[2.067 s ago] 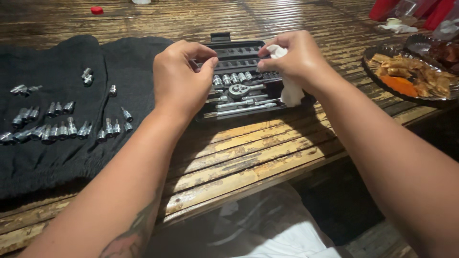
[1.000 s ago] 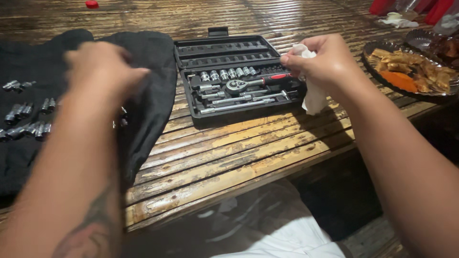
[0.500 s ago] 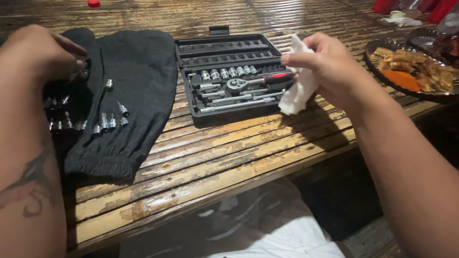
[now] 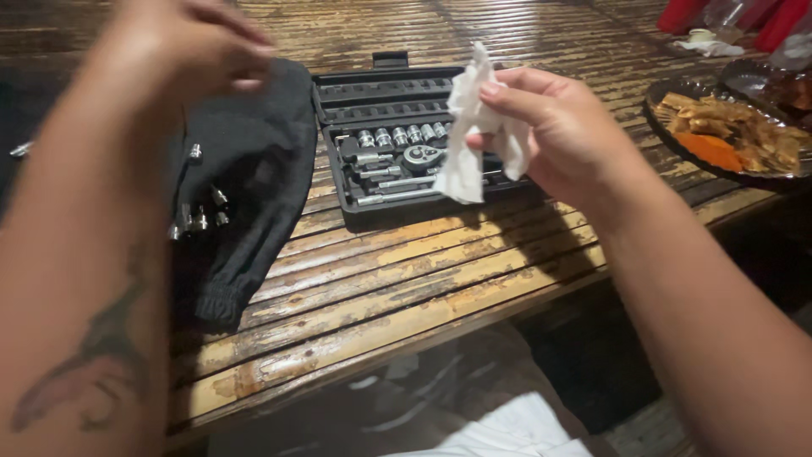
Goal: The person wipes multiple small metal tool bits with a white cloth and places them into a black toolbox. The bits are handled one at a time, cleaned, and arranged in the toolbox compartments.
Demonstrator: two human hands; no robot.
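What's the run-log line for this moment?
right hand: pinching white tissue above open socket case | left hand: raised, blurred | loose sockets on black cloth

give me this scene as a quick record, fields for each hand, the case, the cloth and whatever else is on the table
left hand: raised above the black cloth, blurred, fingers curled; whether it holds anything cannot be told
right hand: pinches a white tissue above the tool case
tool case: black, open, holding a ratchet and a row of sockets
black cloth: spread left of the case, loose sockets lying on it
plate of food: far right
table: worn wooden slats
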